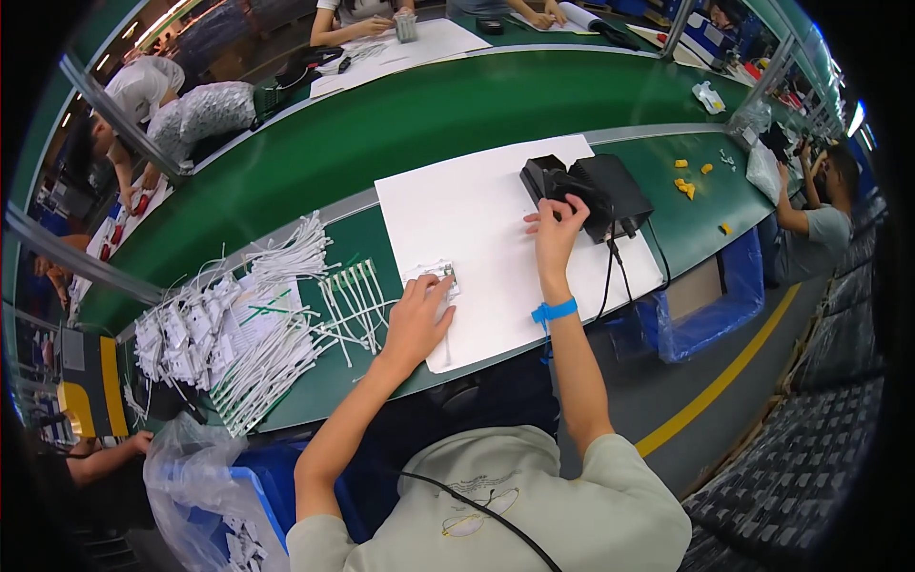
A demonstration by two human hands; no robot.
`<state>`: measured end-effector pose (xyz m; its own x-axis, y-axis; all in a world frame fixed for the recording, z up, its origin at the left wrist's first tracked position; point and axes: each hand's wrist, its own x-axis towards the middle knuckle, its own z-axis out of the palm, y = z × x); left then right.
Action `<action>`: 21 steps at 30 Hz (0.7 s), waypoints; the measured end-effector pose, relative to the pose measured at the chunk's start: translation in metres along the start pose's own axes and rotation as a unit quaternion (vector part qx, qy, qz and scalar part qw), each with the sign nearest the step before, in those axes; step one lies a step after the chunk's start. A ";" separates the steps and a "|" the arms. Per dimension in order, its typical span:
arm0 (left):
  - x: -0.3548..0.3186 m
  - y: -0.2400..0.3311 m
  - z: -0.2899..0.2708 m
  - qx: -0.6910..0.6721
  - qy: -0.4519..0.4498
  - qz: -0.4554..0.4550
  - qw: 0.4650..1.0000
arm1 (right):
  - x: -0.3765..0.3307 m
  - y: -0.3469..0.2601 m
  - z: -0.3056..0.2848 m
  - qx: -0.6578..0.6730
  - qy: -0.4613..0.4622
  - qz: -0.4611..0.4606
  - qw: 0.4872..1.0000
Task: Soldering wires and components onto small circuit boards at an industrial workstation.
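Observation:
My left hand (417,319) rests on the left part of a white sheet (496,315). Its fingers hold a small white plastic part (444,271) with a bit of green on it, partly hidden beneath them. Farther right, my right hand (556,238), with a blue wrist strap (555,310), is raised beside a black device (610,189) with cables. Its fingers are bent and apart, and nothing shows between them. Left of the sheet, several white cables with green ends (355,291) lie in a row.
Piles of white cables (267,377) and white parts (176,334) cover the left bench. Yellow pieces (684,188) lie at right. A blue lined bin (710,305) stands below the right edge, another blue bin (262,491) at lower left. Co-workers sit across and at both sides.

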<state>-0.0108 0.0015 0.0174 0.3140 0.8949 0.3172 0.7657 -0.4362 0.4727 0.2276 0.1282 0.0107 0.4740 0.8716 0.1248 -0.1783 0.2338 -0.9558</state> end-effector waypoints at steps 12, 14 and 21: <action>0.003 0.008 0.001 -0.017 0.045 -0.006 0.999 | 0.057 0.003 -0.006 -0.234 0.129 -0.122 0.956; 0.002 0.008 0.002 -0.021 0.040 -0.027 0.999 | 0.060 0.000 -0.014 -0.255 0.124 -0.183 0.941; -0.001 0.001 0.006 -0.053 0.061 -0.022 0.996 | 0.060 -0.013 -0.013 -0.272 0.101 -0.142 0.946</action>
<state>-0.0071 0.0010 0.0122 0.2050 0.8983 0.3886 0.7123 -0.4093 0.5702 0.2695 0.1716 0.0268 0.6013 0.6935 0.3968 0.4263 0.1416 -0.8934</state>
